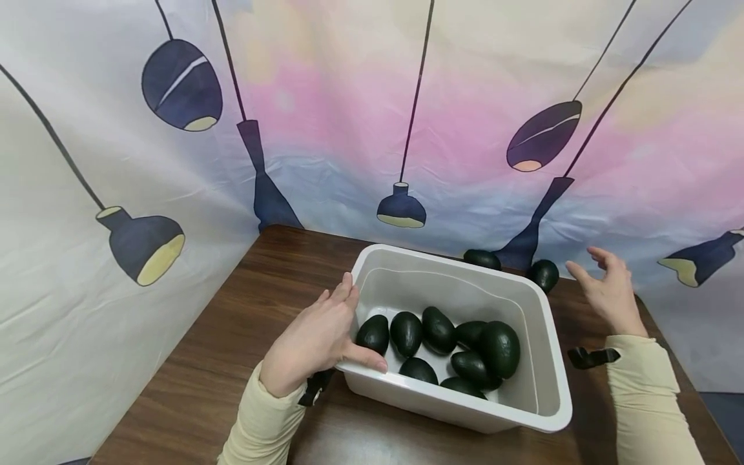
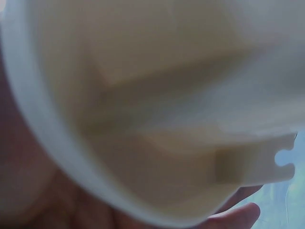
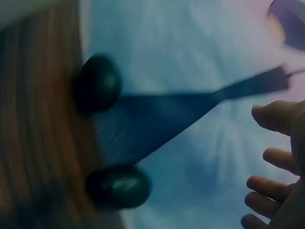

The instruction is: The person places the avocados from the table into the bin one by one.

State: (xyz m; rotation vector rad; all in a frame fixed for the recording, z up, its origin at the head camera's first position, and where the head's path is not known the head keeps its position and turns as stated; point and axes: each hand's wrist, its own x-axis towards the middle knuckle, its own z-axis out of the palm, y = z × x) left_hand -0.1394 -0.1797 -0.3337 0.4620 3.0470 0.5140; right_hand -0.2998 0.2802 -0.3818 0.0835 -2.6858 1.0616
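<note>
A white plastic bin (image 1: pixel 552 361) holds several dark green avocados (image 1: pixel 438 330). My left hand (image 1: pixel 316 339) rests against the bin's near left corner, its thumb lying across the front rim and its fingers extended along the left side. In the left wrist view the white rim (image 2: pixel 86 183) fills most of the picture, with fingers showing below it. My right hand (image 1: pixel 610 290) is raised beyond the bin's right end, fingers spread and holding nothing. Nearest to it is an avocado (image 1: pixel 544 276) behind the bin's far right corner. Another avocado (image 1: pixel 482 259) lies behind the back rim, partly hidden.
The bin stands on a dark wood table (image 1: pixel 232 336). A cloth backdrop (image 1: pixel 349 129) printed with hanging lamps rises directly behind the table's back edge and along the left side. The two avocados outside the bin lie close to this cloth.
</note>
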